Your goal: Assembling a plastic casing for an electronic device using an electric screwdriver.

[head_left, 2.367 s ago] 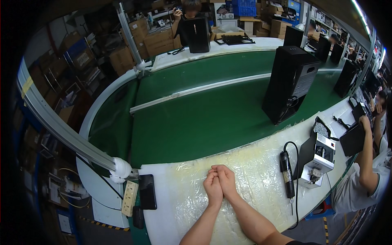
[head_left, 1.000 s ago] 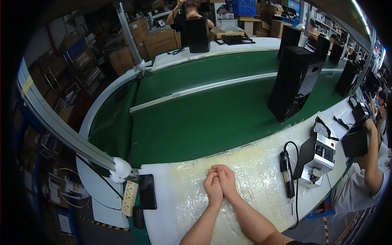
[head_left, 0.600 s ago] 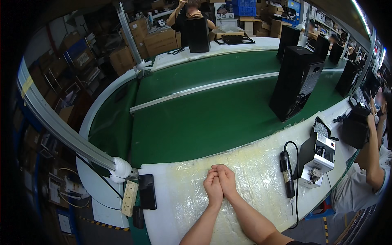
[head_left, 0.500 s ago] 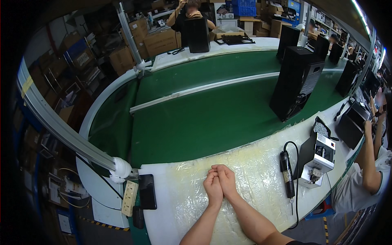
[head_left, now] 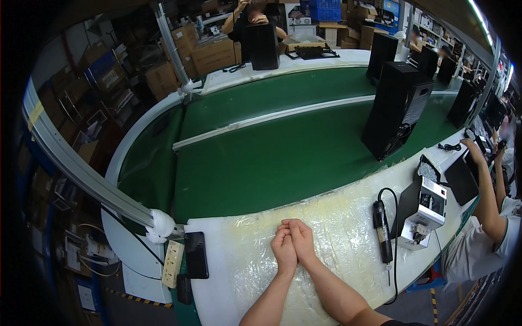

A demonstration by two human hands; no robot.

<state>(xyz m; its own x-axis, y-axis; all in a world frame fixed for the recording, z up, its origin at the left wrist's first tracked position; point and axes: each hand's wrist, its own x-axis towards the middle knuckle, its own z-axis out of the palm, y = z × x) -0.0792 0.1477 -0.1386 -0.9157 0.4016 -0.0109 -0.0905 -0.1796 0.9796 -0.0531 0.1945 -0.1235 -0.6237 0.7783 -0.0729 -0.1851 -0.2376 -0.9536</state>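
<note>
My left hand [head_left: 283, 252] and my right hand [head_left: 302, 242] rest together on the plastic-covered bench top [head_left: 337, 239]. Both are closed, fingers curled in and pressed against each other, and no object shows in them. To their right lies a black electric screwdriver [head_left: 382, 232] with a cable, its bit pointing toward me. Beyond it stands a white-and-black screw feeder machine [head_left: 424, 212]. A black phone [head_left: 196, 255] lies flat to the left of my hands, beside a cream power strip [head_left: 172, 264].
The green conveyor belt [head_left: 261, 168] curves in front, carrying a tall black computer case [head_left: 394, 111] and others behind. A tray of screws [head_left: 428, 170] sits by the feeder. A co-worker's arm [head_left: 486, 190] reaches at right; another person [head_left: 255, 22] works across the belt. A metal post [head_left: 92, 174] rises at left.
My hands have stayed still. At right the co-worker's arm has reached farther forward, and the black case there has shifted, with a coiled cable now showing. The tall case moved slightly right.
</note>
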